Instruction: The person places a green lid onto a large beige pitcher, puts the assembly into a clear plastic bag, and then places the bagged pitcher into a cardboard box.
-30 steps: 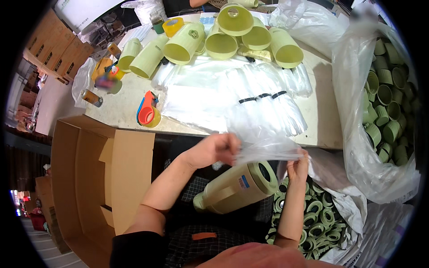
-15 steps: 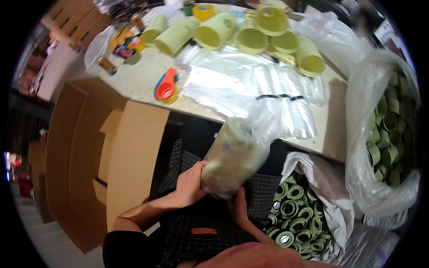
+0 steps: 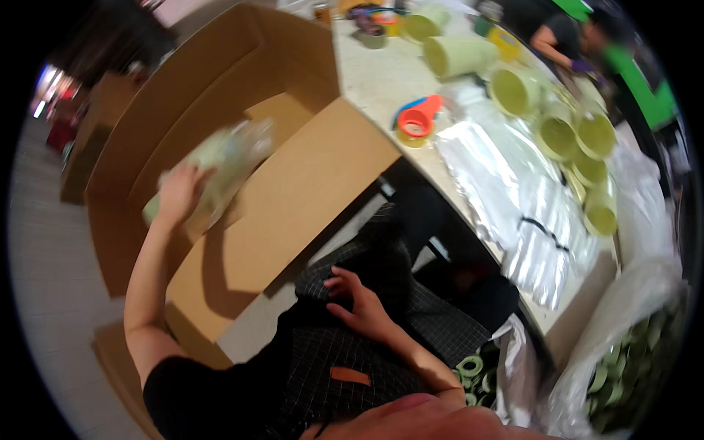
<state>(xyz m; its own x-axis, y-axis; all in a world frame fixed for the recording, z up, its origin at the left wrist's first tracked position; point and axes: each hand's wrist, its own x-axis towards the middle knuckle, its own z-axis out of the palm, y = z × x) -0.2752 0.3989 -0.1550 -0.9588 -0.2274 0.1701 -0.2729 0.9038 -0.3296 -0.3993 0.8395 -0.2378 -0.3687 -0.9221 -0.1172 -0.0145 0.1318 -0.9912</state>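
While the pale worktable (image 3: 381,81) runs from the upper middle down toward the right, a grey floor (image 3: 51,293) fills the left side and a big open cardboard box (image 3: 308,183) stands against the table's near edge, its flaps spread wide. On the tabletop lie stacks of clear plastic bags (image 3: 506,191), glossy and overlapping, with an orange-and-blue tape dispenser (image 3: 418,121) just beside them. Rolls of pale green tape stand and lie along the far edge (image 3: 513,92), some on end showing hollow cores, some stacked into long cylinders (image 3: 458,55). At the lower right a clear sack (image 3: 623,352) holds many more green rolls (a second, smaller heap shows below the table edge (image 3: 473,367)). Another person's arm (image 3: 554,44) shows at the top right, beyond the table.

The left hand (image 3: 180,191) is closed round a bagged stack of green tape rolls (image 3: 220,172), blurred, held over the box's open mouth, between the back wall and the near flap. The right hand (image 3: 359,304) rests open on the lap, fingers loosely spread on black checked fabric (image 3: 411,308), holding nothing.

Open room lies to the left on the floor; the box interior looks roomy, though blur hides its depth.
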